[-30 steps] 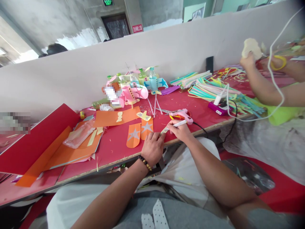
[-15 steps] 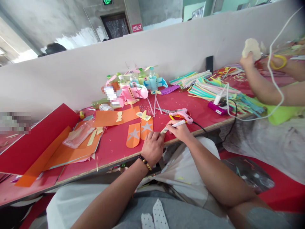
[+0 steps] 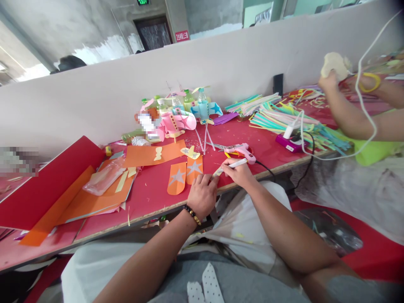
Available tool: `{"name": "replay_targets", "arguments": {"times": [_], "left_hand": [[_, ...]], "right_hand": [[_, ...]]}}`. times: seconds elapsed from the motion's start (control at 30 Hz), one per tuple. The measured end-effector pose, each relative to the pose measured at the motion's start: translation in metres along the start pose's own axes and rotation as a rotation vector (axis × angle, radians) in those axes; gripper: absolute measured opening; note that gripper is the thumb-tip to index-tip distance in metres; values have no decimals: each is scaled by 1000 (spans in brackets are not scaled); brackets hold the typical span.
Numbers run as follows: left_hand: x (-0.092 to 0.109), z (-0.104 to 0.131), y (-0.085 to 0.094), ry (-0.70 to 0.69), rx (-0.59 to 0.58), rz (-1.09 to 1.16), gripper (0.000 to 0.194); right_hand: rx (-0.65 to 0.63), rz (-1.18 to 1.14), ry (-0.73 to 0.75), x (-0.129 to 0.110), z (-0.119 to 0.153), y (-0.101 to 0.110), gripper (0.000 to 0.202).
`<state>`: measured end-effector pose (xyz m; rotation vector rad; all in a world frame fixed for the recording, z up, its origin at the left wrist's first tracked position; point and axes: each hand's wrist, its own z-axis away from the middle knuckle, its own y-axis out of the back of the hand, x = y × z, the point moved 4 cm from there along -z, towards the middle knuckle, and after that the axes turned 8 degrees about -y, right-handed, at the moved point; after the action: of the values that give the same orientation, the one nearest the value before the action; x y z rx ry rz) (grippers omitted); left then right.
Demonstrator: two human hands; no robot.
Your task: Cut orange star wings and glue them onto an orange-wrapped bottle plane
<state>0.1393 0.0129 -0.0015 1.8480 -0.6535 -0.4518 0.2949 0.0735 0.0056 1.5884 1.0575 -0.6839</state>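
In my right hand point(image 3: 240, 170) is a white pen point(image 3: 237, 163), gripped between closed fingers, its tip low over a small pale-yellow paper piece point(image 3: 217, 171). My left hand point(image 3: 203, 195), a beaded bracelet at its wrist, holds that piece down near the table edge with bent fingers, which partly cover it. Two orange paper pieces with grey stars, a left one point(image 3: 176, 179) and a right one point(image 3: 194, 168), lie just beyond my left hand. A yellow paper cutout point(image 3: 191, 152) with grey stars overlaps the top of the right one.
A pink glue gun point(image 3: 241, 151) lies beside scissors. Decorated bottle planes point(image 3: 170, 122) stand behind. Orange sheets point(image 3: 97, 200) and a red board point(image 3: 57, 181) are at left. Coloured strips point(image 3: 280, 113) and a purple power socket point(image 3: 289, 143) lie right, near a co-worker's hand point(image 3: 330, 82) holding a cream piece.
My hands stay nearly in place. The pen in my right hand has shifted very slightly to the right. The co-worker's cream piece has turned a little.
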Motion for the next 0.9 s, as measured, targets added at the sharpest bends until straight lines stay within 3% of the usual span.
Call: {"name": "replay_targets", "arguments": {"times": [0.3, 0.67, 0.9], "left_hand": [[1, 0, 1, -1, 2, 7, 37], [1, 0, 1, 5, -4, -7, 36], [2, 0, 3, -2, -9, -11, 35]], "right_hand": [[50, -6, -24, 2, 0, 2, 20], [15, -4, -10, -1, 0, 1, 19], [103, -80, -36, 1, 0, 6, 25]]}}
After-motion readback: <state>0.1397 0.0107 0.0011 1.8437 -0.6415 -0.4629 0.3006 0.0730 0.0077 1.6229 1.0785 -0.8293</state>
